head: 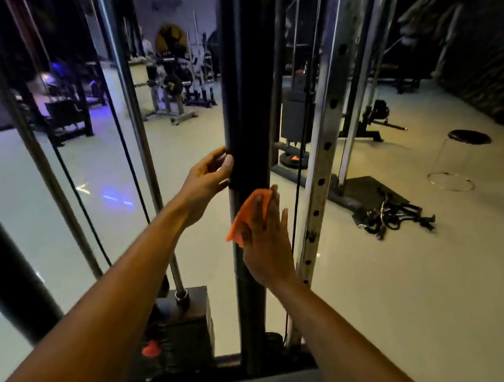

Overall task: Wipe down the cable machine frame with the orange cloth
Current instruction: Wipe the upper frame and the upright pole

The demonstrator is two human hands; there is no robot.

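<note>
— Around the black upright post (249, 101) of the cable machine, what is the room like?

— A dim gym with a pale, glossy floor (391, 287). To the right of the post stands a silver perforated upright (323, 155), and a thin black cable (299, 177) hangs between them. Farther right, a round black stool (469, 137) stands on the floor, with a heap of cable handles (395, 216) lying on a dark mat nearer the post. To the left of the post, chrome guide rods (132, 119) slant down toward the weight stack (183, 325) at its foot.

— And the hands?

— The right hand (265, 240) lies flat, fingers straight, pressing the orange cloth (249, 214) against the post's right face, about halfway up. The left hand (205, 182) is on the post's left edge, slightly higher; its fingers curl loosely against the edge, thumb apart, touching rather than clenched around it.
</note>
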